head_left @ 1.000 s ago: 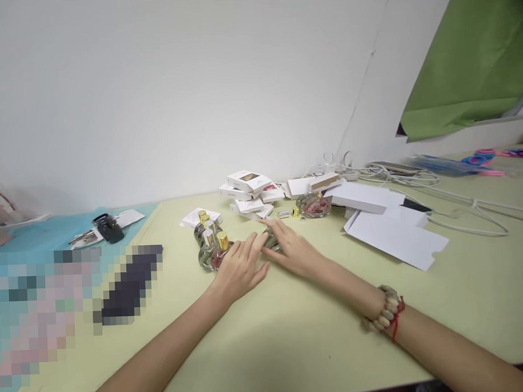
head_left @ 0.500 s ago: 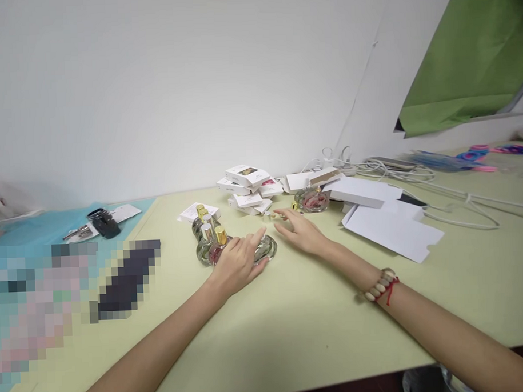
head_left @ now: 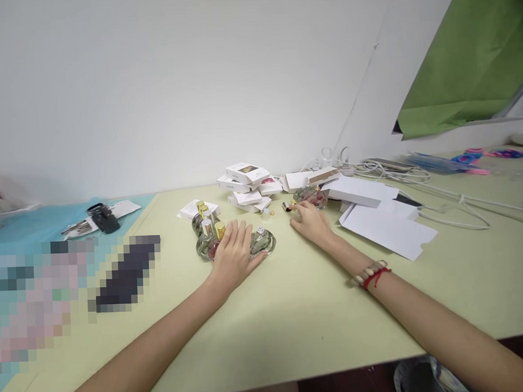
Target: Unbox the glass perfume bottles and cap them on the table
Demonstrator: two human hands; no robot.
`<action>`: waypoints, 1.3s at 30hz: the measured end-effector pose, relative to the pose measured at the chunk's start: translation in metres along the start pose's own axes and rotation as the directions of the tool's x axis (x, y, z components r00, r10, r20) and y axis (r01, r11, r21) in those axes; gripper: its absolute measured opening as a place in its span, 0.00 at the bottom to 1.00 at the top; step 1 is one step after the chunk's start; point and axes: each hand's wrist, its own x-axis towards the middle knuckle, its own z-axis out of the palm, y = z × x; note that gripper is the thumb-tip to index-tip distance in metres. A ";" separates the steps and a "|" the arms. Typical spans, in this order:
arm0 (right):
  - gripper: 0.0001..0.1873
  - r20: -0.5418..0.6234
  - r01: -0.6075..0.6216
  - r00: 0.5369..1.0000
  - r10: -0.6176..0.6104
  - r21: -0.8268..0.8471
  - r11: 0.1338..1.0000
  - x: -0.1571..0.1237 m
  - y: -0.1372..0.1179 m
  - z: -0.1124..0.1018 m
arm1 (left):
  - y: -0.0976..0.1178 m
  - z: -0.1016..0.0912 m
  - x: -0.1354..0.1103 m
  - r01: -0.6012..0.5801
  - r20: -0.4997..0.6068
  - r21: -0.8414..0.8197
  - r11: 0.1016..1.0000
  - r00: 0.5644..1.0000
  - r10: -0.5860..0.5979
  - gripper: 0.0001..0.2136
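My left hand (head_left: 233, 255) lies flat on the yellow-green table (head_left: 291, 309) with its fingers stretched out. It sits between a cluster of small round glass bottles with gold and silver caps (head_left: 206, 235) and an uncapped round glass bottle (head_left: 263, 241), which its thumb touches. My right hand (head_left: 310, 223), with a bead bracelet on its wrist, reaches further back. Its fingertips are pinched at a small gold cap (head_left: 291, 206) beside a silver cap (head_left: 285, 206), just in front of a round bottle with pink contents (head_left: 312, 197).
A pile of small white boxes (head_left: 248, 185) stands near the wall. Flat white cartons (head_left: 387, 229) and white cables (head_left: 450, 203) lie to the right. A black jar (head_left: 102, 217) rests on a blue mat (head_left: 52, 232) at the left. Green paper (head_left: 471, 63) hangs at the upper right.
My right hand left the uncapped bottle and moved back and right to the small caps. My left hand slid forward and flattened beside that bottle.
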 end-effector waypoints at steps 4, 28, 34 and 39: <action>0.18 0.017 -0.018 1.000 0.018 -0.051 0.999 0.005 0.013 0.002 | 0.001 -0.001 0.002 -0.061 0.020 0.033 0.998 0.998 0.060 0.23; 0.15 0.265 -0.210 0.924 -0.276 0.954 0.214 -0.025 -0.068 -0.059 | -0.003 -0.010 0.005 -0.081 0.249 -0.415 0.906 0.948 0.199 0.13; 0.12 0.282 -0.230 0.885 -0.371 0.957 0.180 -0.022 -0.059 -0.059 | -0.002 -0.009 0.005 -0.086 0.240 -0.414 0.906 0.950 0.200 0.13; 0.15 0.341 -0.271 0.839 -0.424 0.938 0.218 -0.021 -0.056 -0.063 | -0.002 -0.008 0.005 -0.078 0.231 -0.423 0.903 0.954 0.191 0.13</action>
